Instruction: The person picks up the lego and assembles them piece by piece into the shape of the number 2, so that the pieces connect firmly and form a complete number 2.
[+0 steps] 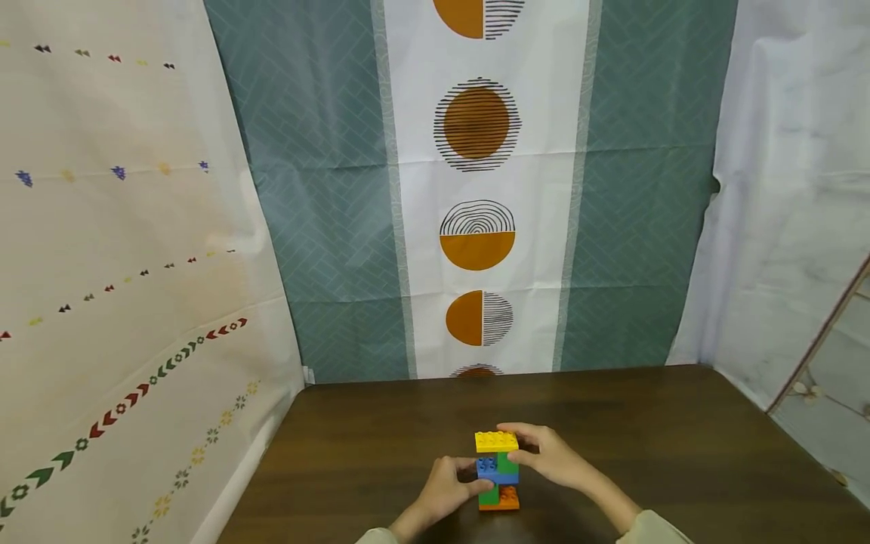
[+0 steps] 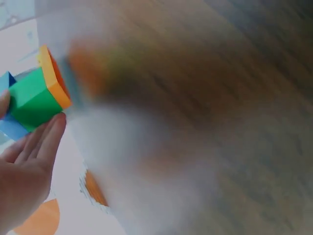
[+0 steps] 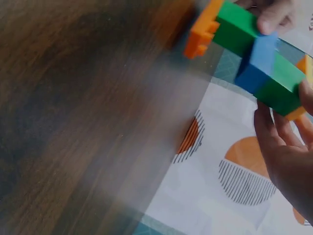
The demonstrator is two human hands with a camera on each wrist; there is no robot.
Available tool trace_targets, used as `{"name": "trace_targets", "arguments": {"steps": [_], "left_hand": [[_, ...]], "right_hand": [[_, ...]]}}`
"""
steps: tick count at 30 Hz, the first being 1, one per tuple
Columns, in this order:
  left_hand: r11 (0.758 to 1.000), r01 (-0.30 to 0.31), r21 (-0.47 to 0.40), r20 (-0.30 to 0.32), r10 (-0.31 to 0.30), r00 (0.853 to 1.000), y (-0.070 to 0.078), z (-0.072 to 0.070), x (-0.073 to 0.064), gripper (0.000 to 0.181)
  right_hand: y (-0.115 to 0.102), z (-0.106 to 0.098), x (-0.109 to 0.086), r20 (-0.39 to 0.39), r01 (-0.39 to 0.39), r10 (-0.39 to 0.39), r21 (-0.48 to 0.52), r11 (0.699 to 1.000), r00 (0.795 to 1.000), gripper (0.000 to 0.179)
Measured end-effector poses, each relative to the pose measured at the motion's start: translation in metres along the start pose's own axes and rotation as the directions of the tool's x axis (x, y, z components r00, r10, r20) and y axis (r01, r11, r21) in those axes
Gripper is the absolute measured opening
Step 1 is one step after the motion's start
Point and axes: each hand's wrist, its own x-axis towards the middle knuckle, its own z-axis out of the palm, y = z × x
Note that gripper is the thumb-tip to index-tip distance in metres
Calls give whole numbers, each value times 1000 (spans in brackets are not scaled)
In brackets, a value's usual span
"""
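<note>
Both hands hold one stack of toy building bricks. At its bottom is an orange brick (image 1: 508, 499), with a green brick (image 1: 488, 494) on its left half. A blue brick (image 1: 504, 478) lies across that, then a second green brick (image 1: 506, 462) on the right, topped by a yellow brick (image 1: 496, 442). My left hand (image 1: 438, 489) grips the lower green and blue bricks between thumb and fingers. With thumb and fingers, my right hand (image 1: 553, 455) holds the upper green and yellow bricks. The orange brick's underside (image 2: 58, 81) shows in the left wrist view, off the tabletop.
The stack is over a dark brown wooden table (image 1: 367, 431), whose glossy surface mirrors the bricks. A green and white patterned cloth (image 1: 333, 227) hangs behind the table's back edge. Pale cloths hang at the left (image 1: 122, 264) and right (image 1: 782, 227).
</note>
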Motion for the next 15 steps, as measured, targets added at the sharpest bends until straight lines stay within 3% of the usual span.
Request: {"name": "trace_targets", "arguments": {"steps": [3,8,10,15], "left_hand": [[998,-54,27,-5,54,999,5,-1,-2,46],[989,-86,124,-29,91,995,12,-6,-9,49],[980,-95,174,-32,102,994,15,-6,-12,51],[953,-187,239,-21,198,980,20,-5,-18,70]], "right_hand": [[1,-3,1,-51,-17,18,9,1000,999,47],[-3,-6,6,-171,-85,81,-18,996,982,45],[-6,-6,8,-232,-130,124,-11,991,965,43],[-14,-2,12,-316,-230,265,142,963,911,42]]}}
